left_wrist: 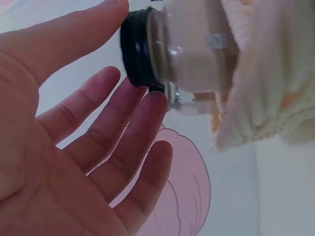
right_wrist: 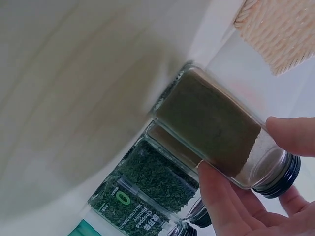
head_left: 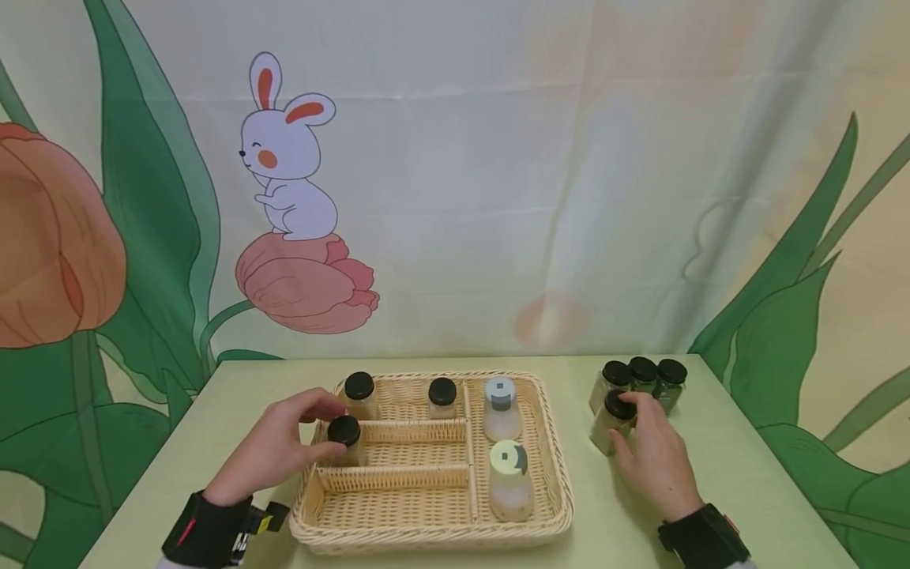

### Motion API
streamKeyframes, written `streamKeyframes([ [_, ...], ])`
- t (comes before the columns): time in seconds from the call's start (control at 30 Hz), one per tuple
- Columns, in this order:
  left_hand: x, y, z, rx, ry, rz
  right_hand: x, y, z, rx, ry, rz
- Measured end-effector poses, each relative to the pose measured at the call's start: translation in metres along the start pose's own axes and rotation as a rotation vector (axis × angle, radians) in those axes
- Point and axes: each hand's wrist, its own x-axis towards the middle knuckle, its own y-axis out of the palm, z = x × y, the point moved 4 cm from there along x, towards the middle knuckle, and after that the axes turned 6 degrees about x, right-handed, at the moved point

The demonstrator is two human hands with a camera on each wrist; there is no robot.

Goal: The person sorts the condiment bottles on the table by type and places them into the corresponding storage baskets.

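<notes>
A black-capped glass jar (head_left: 344,435) of brownish powder stands in the left part of the wicker basket's (head_left: 562,490) middle compartment. My left hand (head_left: 280,442) is at its cap, thumb and fingertips spread around it; in the left wrist view the fingers look loose and apart. On the table to the basket's right, my right hand (head_left: 657,458) pinches a spice jar (right_wrist: 211,123) of brown-green powder between thumb and fingers, near its black cap. That jar tilts slightly in the head view. Close behind it stand several more black-capped jars, one holding chopped parsley (right_wrist: 152,182).
Two more black-capped jars, one at left (head_left: 360,395) and one at right (head_left: 442,397), stand in the basket's back compartment. Its right compartment holds a grey-capped shaker (head_left: 502,411) and a yellow-capped shaker (head_left: 510,482). A printed cloth (head_left: 455,197) hangs behind the table.
</notes>
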Motion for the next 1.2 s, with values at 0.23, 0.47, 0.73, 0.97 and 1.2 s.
streamKeyframes([
  [0.23, -0.003, -0.008, -0.012, 0.027, 0.031, -0.05, 0.0, -0.002, 0.002, 0.032, 0.034, 0.011],
  [0.47, -0.006, -0.013, -0.025, 0.04, 0.075, -0.086, 0.002, -0.011, 0.011, 0.067, 0.045, -0.023],
  [0.73, -0.011, -0.016, -0.048, 0.039, 0.142, -0.12, 0.003, -0.023, 0.029, 0.13, 0.066, -0.087],
  [0.97, -0.014, -0.013, -0.07, -0.007, 0.188, -0.119, 0.001, -0.035, 0.048, 0.203, 0.048, -0.138],
  [1.2, -0.019, -0.004, -0.088, -0.052, 0.232, -0.114, -0.004, -0.048, 0.076, 0.35, -0.002, -0.166],
])
